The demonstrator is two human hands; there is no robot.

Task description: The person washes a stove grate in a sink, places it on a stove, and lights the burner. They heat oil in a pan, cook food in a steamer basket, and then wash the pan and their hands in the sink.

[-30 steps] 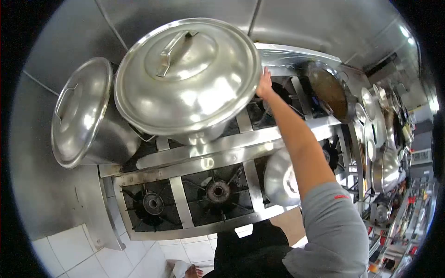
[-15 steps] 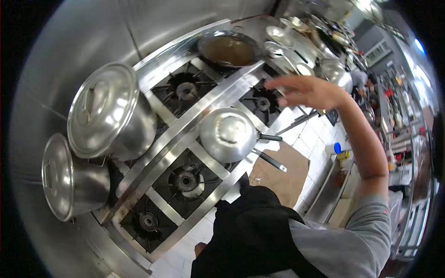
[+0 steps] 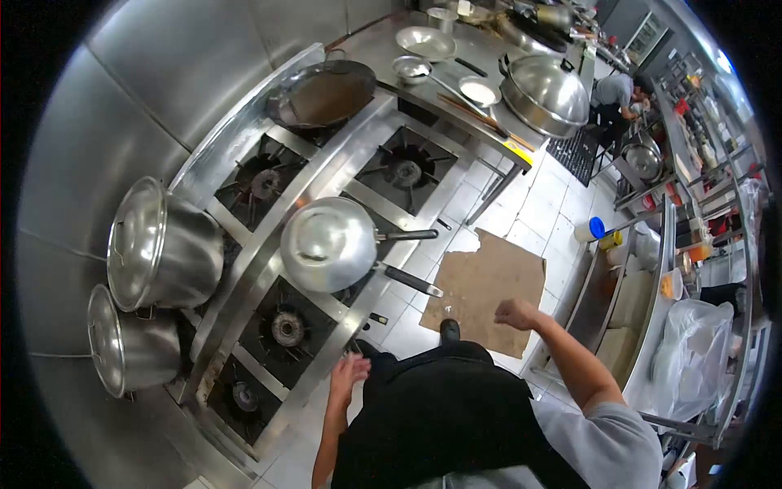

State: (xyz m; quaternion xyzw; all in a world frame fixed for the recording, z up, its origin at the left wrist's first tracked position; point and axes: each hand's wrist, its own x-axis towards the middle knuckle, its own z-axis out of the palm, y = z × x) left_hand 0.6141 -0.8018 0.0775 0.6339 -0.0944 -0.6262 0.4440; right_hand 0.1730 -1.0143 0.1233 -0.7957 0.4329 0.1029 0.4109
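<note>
My left hand (image 3: 350, 372) is near the front edge of the steel stove (image 3: 346, 303), fingers apart and holding nothing. My right hand (image 3: 516, 314) hangs over the brown cardboard (image 3: 489, 285) on the floor, its fingers curled; whether anything is inside cannot be seen. On a burner sits a silver pan (image 3: 329, 244) covered by another round metal piece, with two black handles (image 3: 413, 279) pointing toward the right. Behind it, a dark wok (image 3: 330, 96) contains brownish liquid.
Two lidded pots (image 3: 183, 244) stand at the left. A steel table (image 3: 375, 41) at the back holds bowls, a ladle and a large lidded pot (image 3: 547, 94). Shelving (image 3: 660, 285) lines the right side, and another person (image 3: 612, 94) is in the distance.
My right hand has dropped from above the stove's right side to over the cardboard, its fingers now curled. My left hand has come into fuller view. The camera view has shifted.
</note>
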